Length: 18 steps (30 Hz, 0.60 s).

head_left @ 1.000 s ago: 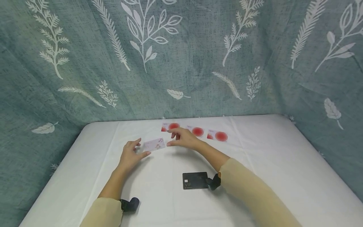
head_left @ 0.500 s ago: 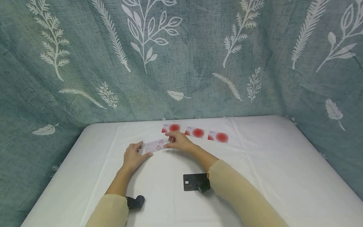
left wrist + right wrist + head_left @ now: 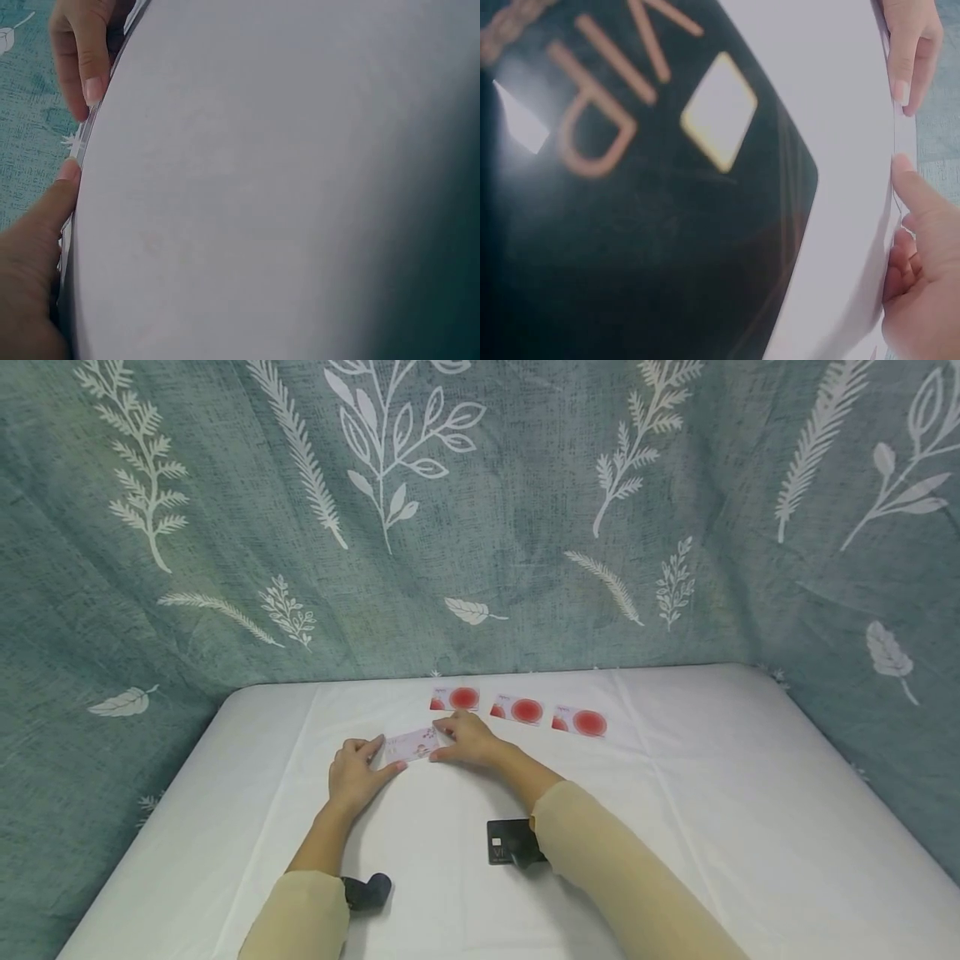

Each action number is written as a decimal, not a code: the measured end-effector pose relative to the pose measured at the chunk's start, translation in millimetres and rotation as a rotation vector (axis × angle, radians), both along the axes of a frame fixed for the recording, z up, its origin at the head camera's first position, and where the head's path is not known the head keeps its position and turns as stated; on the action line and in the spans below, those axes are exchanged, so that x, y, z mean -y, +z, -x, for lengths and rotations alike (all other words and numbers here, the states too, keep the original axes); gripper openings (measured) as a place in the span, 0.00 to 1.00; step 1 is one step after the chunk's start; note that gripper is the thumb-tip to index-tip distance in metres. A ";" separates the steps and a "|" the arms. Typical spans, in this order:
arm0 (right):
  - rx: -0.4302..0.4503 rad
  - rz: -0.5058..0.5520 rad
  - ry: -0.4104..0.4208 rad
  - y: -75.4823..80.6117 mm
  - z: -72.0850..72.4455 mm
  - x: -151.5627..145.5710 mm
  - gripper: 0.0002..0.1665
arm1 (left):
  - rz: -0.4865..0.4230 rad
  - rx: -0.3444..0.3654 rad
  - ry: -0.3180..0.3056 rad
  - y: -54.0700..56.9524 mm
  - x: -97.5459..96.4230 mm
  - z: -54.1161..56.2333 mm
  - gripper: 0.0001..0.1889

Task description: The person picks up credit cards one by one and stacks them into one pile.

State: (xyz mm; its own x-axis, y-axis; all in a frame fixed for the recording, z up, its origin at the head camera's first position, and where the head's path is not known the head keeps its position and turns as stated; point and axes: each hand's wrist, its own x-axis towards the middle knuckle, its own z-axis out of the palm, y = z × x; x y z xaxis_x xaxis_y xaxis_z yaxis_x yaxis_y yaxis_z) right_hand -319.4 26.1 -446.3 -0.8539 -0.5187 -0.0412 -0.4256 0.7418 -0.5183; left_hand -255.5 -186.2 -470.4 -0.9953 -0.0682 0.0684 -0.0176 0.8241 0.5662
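Observation:
A pale pink printed card (image 3: 411, 745) lies between the two hands on the white table, with small flower prints at its right end. My left hand (image 3: 356, 777) holds its left end, the index finger at the upper corner and the thumb along the near edge. At the right end, my right hand (image 3: 472, 742) grips the card between thumb and index finger. Both wrist views show the thumbs close together at the table's far side; the card is hardly visible there. Beneath my right wrist lies a black VIP card (image 3: 497, 843), partly covered by the wrist camera and sleeve.
Three cards with red circles lie in a row near the back edge: a left one (image 3: 455, 698), a middle one (image 3: 517, 709) and a right one (image 3: 579, 721). A green leaf-patterned curtain (image 3: 525, 593) hangs behind the white table (image 3: 750, 827).
My right hand has moved left and closed onto the card's right end, uncovering the left red-circle card. The left hand has come slightly right onto the other end. The right sleeve covers more of the black card.

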 end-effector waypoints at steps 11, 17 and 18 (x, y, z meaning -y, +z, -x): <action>0.023 0.060 -0.025 -1.3 -2.2 -0.8 0.34 | 0.023 -0.024 -0.010 -3.1 0.6 2.6 0.33; 0.045 0.135 0.001 -2.4 -1.8 -4.8 0.32 | 0.000 -0.029 -0.027 0.4 1.0 -0.2 0.31; 0.039 0.145 0.006 -2.4 -1.0 -5.3 0.31 | -0.008 -0.031 -0.033 1.1 1.0 -0.5 0.30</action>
State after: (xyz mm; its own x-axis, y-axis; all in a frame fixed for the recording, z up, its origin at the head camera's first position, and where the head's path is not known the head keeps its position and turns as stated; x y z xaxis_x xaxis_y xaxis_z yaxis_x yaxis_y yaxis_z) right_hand -318.4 31.4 -448.7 -0.8500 -0.5267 0.0010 -0.4070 0.6556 -0.6360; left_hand -255.0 -187.2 -469.3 -0.9945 -0.0358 0.0985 0.0272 0.8194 0.5726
